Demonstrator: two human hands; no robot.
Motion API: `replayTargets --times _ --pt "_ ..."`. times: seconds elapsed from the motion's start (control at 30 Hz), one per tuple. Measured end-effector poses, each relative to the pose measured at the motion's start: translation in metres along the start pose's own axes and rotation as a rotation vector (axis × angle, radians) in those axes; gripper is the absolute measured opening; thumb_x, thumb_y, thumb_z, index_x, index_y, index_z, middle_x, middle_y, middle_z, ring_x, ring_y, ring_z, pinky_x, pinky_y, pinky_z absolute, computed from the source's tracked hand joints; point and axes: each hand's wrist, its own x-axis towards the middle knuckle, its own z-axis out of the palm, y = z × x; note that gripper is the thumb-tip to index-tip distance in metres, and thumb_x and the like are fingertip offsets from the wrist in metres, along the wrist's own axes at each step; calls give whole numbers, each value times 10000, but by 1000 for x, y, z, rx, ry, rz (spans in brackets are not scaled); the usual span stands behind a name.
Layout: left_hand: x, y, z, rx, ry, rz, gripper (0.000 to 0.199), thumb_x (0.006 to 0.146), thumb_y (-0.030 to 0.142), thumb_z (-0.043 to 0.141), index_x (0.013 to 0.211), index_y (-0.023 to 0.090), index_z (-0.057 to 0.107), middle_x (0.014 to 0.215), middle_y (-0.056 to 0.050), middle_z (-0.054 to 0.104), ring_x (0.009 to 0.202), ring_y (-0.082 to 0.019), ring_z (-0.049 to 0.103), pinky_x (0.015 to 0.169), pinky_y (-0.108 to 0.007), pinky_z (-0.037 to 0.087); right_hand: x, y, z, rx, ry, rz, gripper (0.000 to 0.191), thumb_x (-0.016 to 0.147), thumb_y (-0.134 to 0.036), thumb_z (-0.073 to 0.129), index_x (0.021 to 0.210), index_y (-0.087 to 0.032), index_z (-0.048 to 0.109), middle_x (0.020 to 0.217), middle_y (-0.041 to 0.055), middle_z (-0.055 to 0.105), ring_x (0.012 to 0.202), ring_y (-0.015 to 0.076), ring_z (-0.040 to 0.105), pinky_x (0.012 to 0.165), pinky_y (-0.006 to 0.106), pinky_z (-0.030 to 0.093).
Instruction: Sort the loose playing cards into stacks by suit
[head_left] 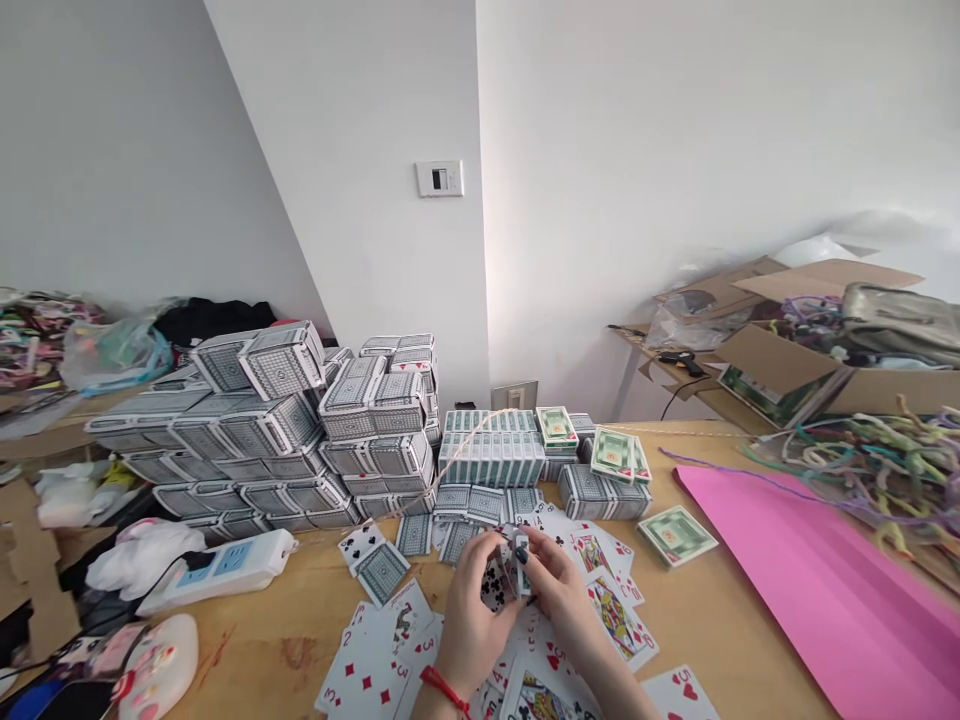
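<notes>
My left hand (478,612) and my right hand (556,588) meet over the middle of the table, fingers closed on a small packet of playing cards (495,587). Black club pips show on the card facing left, and the packet is partly hidden by my fingers. Beneath and around my hands lie loose face-up cards (364,660), among them diamonds, hearts and picture cards. Face-down cards (382,573) with grey patterned backs lie just beyond my left hand. A green card box (677,537) rests on the table to the right.
Stacked grey card decks (277,425) rise at the back left. A row of boxed decks (491,445) stands behind my hands. A white power strip (225,568) is at left, a pink sheet (817,590) at right, with pipe cleaners (870,480) and a cardboard box (892,390) beyond.
</notes>
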Motion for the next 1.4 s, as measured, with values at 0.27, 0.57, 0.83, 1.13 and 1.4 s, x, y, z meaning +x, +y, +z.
replayTargets --times 0.27,0.57,0.83,1.13,1.4 --pt "1 -3 2 116 -33 90 583 620 17 491 1159 227 424 1188 -83 491 1143 -251 435 951 -424 392 1 2 -3 -96 48 -47 422 662 -397 666 1014 -182 577 880 51 618 788 201 573 702 292 454" --pt "0 -8 4 197 -33 103 625 618 12 461 1201 232 408 1211 -74 491 1156 -248 433 945 -426 406 1 3 -3 -149 60 -110 415 653 -365 680 1009 -180 576 863 59 634 764 191 589 676 284 482" --pt "1 -4 2 214 -20 126 573 656 23 435 1187 238 419 1202 -75 491 1146 -239 443 933 -419 421 1 2 -2 -204 48 -127 427 665 -369 663 1032 -174 563 901 80 643 747 193 598 652 285 499" --pt "2 -7 2 212 -12 140 546 677 52 457 1190 239 441 1207 -74 502 1150 -245 445 934 -415 428 2 5 -2 -206 80 -161 472 635 -395 676 1029 -153 577 838 86 645 722 207 600 618 307 509" --pt "0 -10 4 176 -5 110 583 648 47 462 1203 220 431 1210 -85 501 1148 -255 444 934 -428 426 3 5 -4 -200 100 -158 461 619 -410 688 998 -164 592 895 86 635 722 201 598 622 298 503"
